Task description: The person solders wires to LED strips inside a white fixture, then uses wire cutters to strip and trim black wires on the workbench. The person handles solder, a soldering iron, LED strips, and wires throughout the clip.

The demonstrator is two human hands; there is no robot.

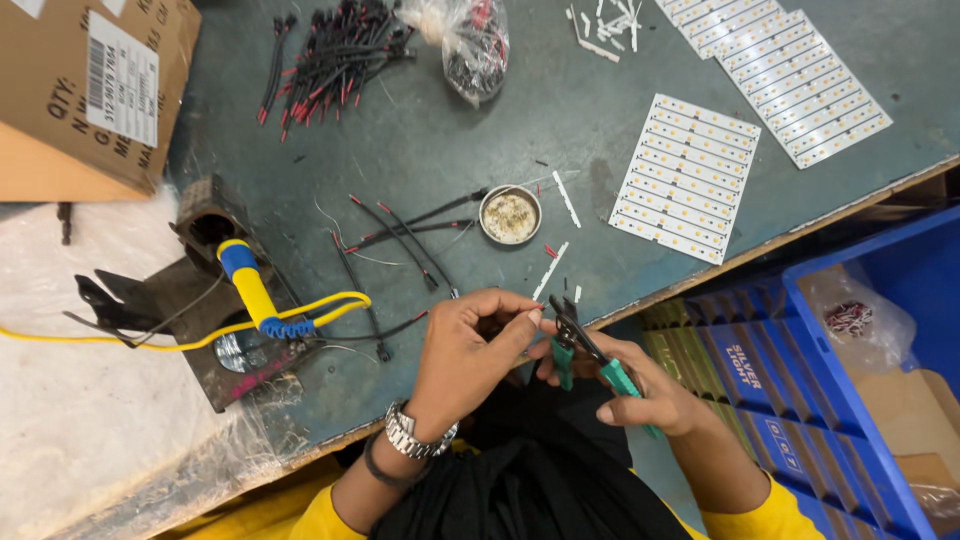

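Note:
My left hand [468, 352] wears a metal wristwatch and pinches something small at its fingertips, too small to identify, just at the jaws of the cutters. My right hand [640, 392] grips green-handled wire cutters [588, 358], jaws pointing up-left toward the left fingertips. Both hands hover over the near edge of the grey-green workbench [520, 130]. Just beyond the fingers lie several black wires with red ends [400, 230] and short white strips [550, 268].
A yellow-handled soldering iron [250, 285] rests in a dark metal stand at left. A small round tin [510, 214] sits mid-table. White LED panels [690, 175] lie right, a wire bundle [335, 60] and plastic bag [475, 45] at the back. Cardboard box [90, 90] far left; blue crate [870, 380] lower right.

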